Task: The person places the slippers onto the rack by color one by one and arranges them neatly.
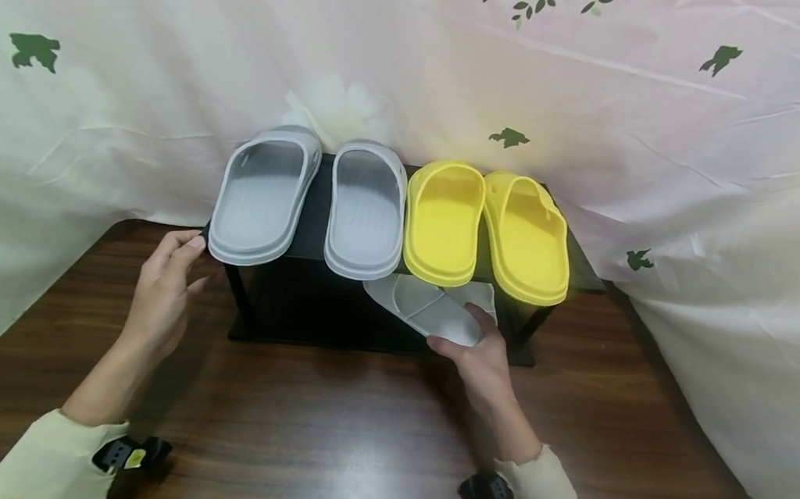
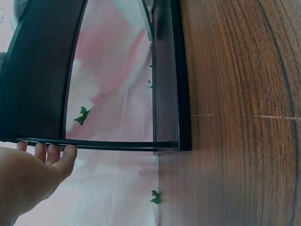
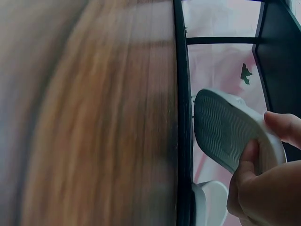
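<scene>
A two-tier black shoe rack (image 1: 379,340) stands by the cloth backdrop. My right hand (image 1: 479,357) grips a pale grey-white slipper (image 1: 447,320) by its heel end, thumb on one face and fingers on the other. That slipper is tilted between the two tiers, and its wavy-ribbed sole (image 3: 225,129) shows in the right wrist view. Its mate, another pale slipper (image 3: 214,202), lies on the lower tier, partly hidden behind the held one in the head view. At the rack's left end my left hand (image 1: 167,286) holds the upper tier's edge, fingertips against the side frame (image 2: 108,145).
On the upper tier sit a pair of grey clogs, the left clog (image 1: 259,199) and the right clog (image 1: 366,212), beside yellow clogs (image 1: 444,222). The rack rests on a brown wood-grain table (image 1: 328,440). A pale printed cloth (image 1: 195,69) hangs behind and at both sides.
</scene>
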Available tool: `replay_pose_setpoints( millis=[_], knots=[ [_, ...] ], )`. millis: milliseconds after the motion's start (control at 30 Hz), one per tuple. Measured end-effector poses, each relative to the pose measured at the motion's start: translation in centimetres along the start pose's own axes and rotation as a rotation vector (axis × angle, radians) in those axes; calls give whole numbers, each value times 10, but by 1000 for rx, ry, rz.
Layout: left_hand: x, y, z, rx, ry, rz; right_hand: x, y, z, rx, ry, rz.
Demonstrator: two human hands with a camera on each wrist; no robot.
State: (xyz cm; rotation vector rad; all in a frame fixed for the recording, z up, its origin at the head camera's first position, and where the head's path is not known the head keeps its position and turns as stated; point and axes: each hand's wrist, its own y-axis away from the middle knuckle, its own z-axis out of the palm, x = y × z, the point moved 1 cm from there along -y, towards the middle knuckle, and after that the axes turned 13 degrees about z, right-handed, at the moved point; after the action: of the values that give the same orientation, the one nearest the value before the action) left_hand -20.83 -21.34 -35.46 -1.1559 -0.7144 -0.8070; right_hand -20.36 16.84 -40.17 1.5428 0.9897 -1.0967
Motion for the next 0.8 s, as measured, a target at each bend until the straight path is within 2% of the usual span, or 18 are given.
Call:
replay_pose_setpoints(
  millis=[333, 567, 800],
  knots=[
    [-1, 0, -1, 2, 7, -1, 2, -9, 29, 50, -191, -62],
    [-2, -1, -1, 7, 11, 3, 3, -13, 42, 135, -242, -76],
    [-2, -1, -1, 15, 12, 7, 5, -16, 50, 147, -264, -73]
  ],
)
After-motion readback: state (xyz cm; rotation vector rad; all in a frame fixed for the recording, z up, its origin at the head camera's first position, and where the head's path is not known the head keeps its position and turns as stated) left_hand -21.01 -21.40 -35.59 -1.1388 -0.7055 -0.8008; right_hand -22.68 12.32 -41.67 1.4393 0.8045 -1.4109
